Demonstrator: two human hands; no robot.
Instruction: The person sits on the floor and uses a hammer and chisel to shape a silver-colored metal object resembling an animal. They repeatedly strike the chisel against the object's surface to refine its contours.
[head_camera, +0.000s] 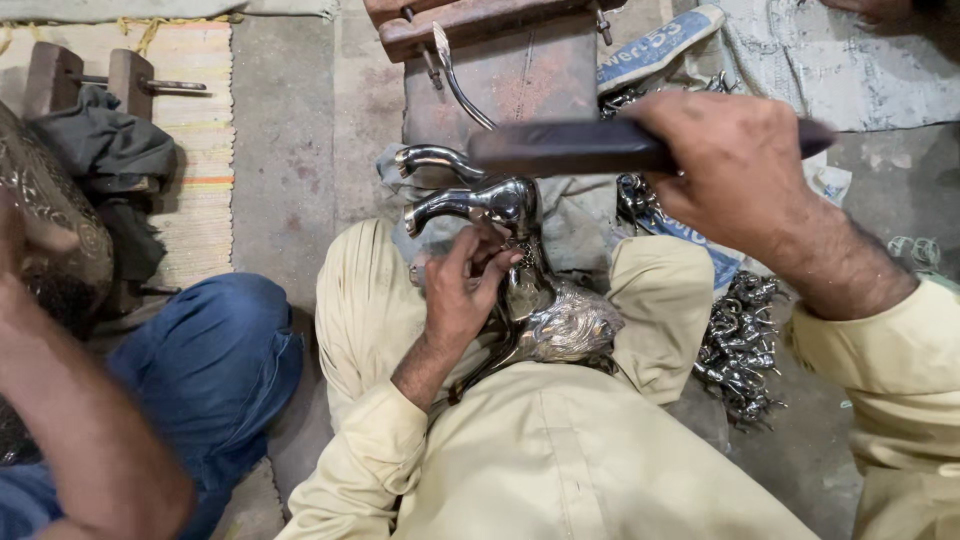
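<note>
Polished metal figurine (520, 260) is steadied on the lap by the left hand (460, 295), fingers clamped around its neck. Dark bar (570, 148) is gripped overhead by the right hand (735, 165). Judged heavy, rigid, slippery.

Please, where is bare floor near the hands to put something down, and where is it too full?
Bare concrete floor lies between the striped mat and the wooden block. It is crowded right of the knee, where shiny metal pieces pile up, and around the metal figure in the lap.
</note>
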